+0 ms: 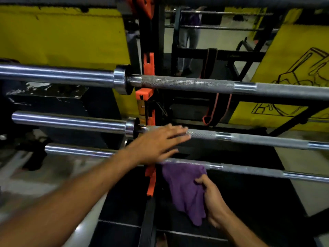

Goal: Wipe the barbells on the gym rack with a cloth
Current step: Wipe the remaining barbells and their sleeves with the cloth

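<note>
a purple cloth (185, 189) hangs bunched just below the lowest barbell (249, 169), its upper edge touching the underside of that bar near the rack's upright. the right hand (211, 198) grips the cloth from the right side, fingers curled into the fabric. the left hand (160, 141) is released, fingers straight and spread, reaching across in front of the middle barbell (258, 139) with its fingertips over the knurled shaft just right of the collar; whether it touches the bar cannot be told through the blur.

three barbells lie level on the rack, one above another: the top barbell (195, 82) is the thickest in view, its smooth sleeve running off to the left edge. a fourth bar (231, 1) crosses the very top. orange hooks (148, 68) on the black upright (151, 107) carry the bars, and the left forearm crosses in front of the lowest bar's sleeve end.

behind the rack a black strap with red edging (211, 97) hangs from a crossbeam. yellow padded panels (62, 36) stand at the back on both sides, the right one bearing black line drawing. a standing person's legs (187, 41) show beyond the rack, on a pale floor (302, 157).
</note>
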The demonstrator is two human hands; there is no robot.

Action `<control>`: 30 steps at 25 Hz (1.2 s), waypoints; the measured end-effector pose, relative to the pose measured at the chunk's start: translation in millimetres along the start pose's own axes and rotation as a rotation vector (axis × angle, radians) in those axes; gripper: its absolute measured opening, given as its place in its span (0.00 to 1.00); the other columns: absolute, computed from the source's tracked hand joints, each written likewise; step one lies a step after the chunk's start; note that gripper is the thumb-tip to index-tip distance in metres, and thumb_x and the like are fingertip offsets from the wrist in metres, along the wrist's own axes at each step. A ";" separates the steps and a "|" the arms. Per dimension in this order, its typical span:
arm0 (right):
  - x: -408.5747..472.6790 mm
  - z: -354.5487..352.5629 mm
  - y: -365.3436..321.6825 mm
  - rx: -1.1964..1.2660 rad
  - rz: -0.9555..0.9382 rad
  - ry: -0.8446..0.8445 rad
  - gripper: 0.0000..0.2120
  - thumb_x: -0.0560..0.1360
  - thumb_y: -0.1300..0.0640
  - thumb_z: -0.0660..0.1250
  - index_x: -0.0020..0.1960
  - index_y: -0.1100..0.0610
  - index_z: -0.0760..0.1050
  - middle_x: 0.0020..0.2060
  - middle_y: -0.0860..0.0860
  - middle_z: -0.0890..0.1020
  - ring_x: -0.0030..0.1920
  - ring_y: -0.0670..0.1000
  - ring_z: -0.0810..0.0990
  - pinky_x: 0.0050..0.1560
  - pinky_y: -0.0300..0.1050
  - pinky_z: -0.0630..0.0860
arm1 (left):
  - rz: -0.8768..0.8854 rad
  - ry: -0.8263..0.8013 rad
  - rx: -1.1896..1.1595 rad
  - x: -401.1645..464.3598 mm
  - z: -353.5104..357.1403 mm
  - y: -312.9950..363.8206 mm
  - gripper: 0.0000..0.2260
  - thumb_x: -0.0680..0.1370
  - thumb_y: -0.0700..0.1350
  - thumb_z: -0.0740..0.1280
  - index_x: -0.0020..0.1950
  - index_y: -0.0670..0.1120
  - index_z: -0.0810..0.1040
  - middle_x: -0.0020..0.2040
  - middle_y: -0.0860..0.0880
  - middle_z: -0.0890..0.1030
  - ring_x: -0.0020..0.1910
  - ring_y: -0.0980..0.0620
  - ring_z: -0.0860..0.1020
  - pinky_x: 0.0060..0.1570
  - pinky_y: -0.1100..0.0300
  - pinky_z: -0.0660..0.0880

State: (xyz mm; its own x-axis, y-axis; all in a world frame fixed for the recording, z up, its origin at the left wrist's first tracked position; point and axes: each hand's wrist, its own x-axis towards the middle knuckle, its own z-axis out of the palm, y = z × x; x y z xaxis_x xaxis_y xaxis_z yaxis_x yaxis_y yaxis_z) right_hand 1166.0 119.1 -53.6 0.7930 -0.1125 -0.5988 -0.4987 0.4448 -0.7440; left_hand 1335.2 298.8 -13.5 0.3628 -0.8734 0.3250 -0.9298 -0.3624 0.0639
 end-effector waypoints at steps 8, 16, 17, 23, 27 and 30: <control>-67.3 -74.2 7.8 -0.178 -0.094 -0.085 0.11 0.79 0.59 0.61 0.49 0.62 0.80 0.38 0.54 0.87 0.40 0.49 0.85 0.44 0.46 0.78 | -0.894 0.208 -1.111 -60.7 87.0 198.4 0.15 0.73 0.58 0.72 0.51 0.49 0.80 0.45 0.53 0.83 0.47 0.57 0.78 0.49 0.63 0.75; -135.2 -147.1 52.0 -0.437 -0.238 -0.149 0.12 0.82 0.59 0.59 0.51 0.57 0.81 0.46 0.54 0.86 0.49 0.52 0.84 0.53 0.49 0.78 | -1.031 0.251 -1.050 -90.7 72.4 341.6 0.09 0.77 0.53 0.73 0.54 0.51 0.81 0.50 0.51 0.84 0.50 0.53 0.82 0.52 0.58 0.77; -145.1 -146.5 54.7 -0.444 -0.242 -0.183 0.12 0.82 0.60 0.58 0.51 0.58 0.81 0.46 0.55 0.86 0.47 0.50 0.84 0.50 0.45 0.79 | -1.051 0.263 -1.033 -104.6 67.5 353.9 0.10 0.76 0.53 0.74 0.55 0.52 0.81 0.51 0.52 0.84 0.52 0.52 0.82 0.54 0.57 0.78; -198.3 -122.8 88.6 -0.531 -0.284 -0.330 0.12 0.82 0.63 0.59 0.52 0.55 0.81 0.45 0.49 0.87 0.46 0.43 0.84 0.42 0.30 0.76 | -1.197 0.243 -1.002 -194.1 59.2 421.0 0.14 0.77 0.55 0.72 0.61 0.55 0.78 0.56 0.50 0.81 0.56 0.54 0.80 0.64 0.47 0.75; -230.5 -95.3 129.7 -0.578 -0.276 -0.380 0.11 0.82 0.60 0.61 0.52 0.50 0.81 0.47 0.49 0.85 0.50 0.47 0.83 0.51 0.41 0.76 | -1.309 0.480 -0.602 -223.0 47.5 477.0 0.25 0.76 0.57 0.72 0.71 0.63 0.68 0.67 0.63 0.68 0.65 0.65 0.72 0.64 0.64 0.72; -271.0 -63.0 175.3 -0.592 -0.280 -0.416 0.09 0.81 0.59 0.62 0.51 0.50 0.79 0.47 0.51 0.83 0.48 0.48 0.81 0.49 0.43 0.74 | -1.236 0.521 -0.622 -241.5 21.9 537.9 0.34 0.70 0.65 0.74 0.73 0.64 0.66 0.67 0.66 0.68 0.66 0.63 0.71 0.61 0.65 0.71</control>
State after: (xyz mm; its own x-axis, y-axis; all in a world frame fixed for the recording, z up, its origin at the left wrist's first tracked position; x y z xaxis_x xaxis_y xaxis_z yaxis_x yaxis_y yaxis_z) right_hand 841.6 171.5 -40.4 0.9248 0.2446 -0.2915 -0.2714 -0.1130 -0.9558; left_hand 748.9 307.6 -78.4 0.9889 0.1400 0.0503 0.0201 -0.4604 0.8875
